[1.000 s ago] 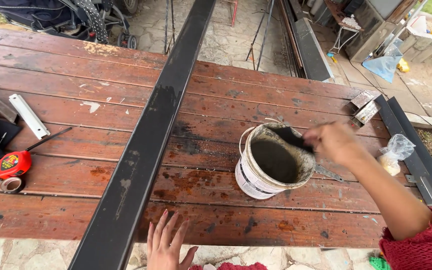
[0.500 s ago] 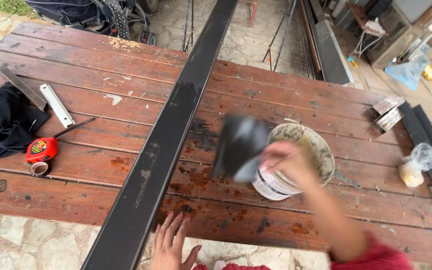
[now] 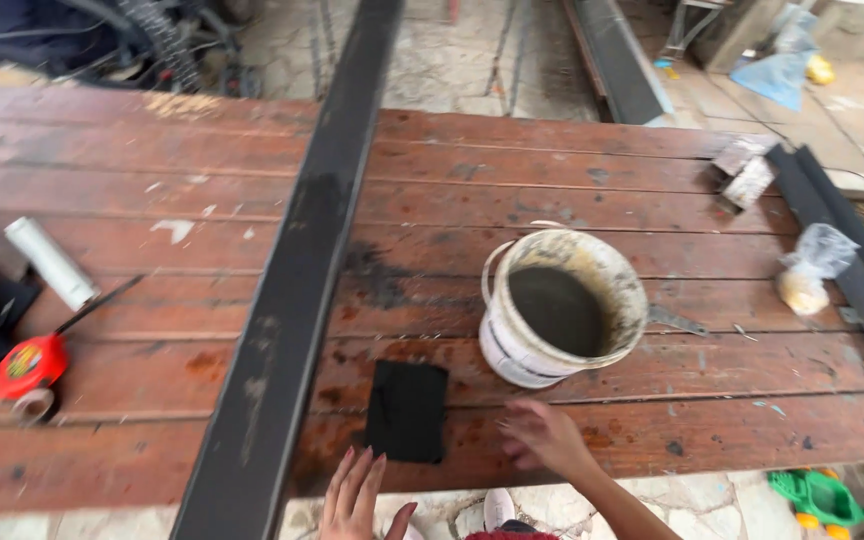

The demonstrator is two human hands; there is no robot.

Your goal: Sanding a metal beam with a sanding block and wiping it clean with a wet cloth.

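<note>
One black pad (image 3: pixel 407 411) lay flat near the table's (image 3: pixel 592 170) front edge, long axis front-to-back; right hand (image 3: pixel 544 437) beside it, fingers blurred, can't tell; left hand (image 3: pixel 356 494) fingers loosely together; one bucket (image 3: pixel 558 305).

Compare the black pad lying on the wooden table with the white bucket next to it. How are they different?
The black pad is flat, rectangular and uniformly dark; the white bucket is round, upright and smeared with dark stains. The pad lies close to the right hand, while the bucket stands farther back on the table. The bucket holds dark liquid; the pad holds nothing. Both rest on the same red-brown planks, right of the long dark metal beam.
</note>
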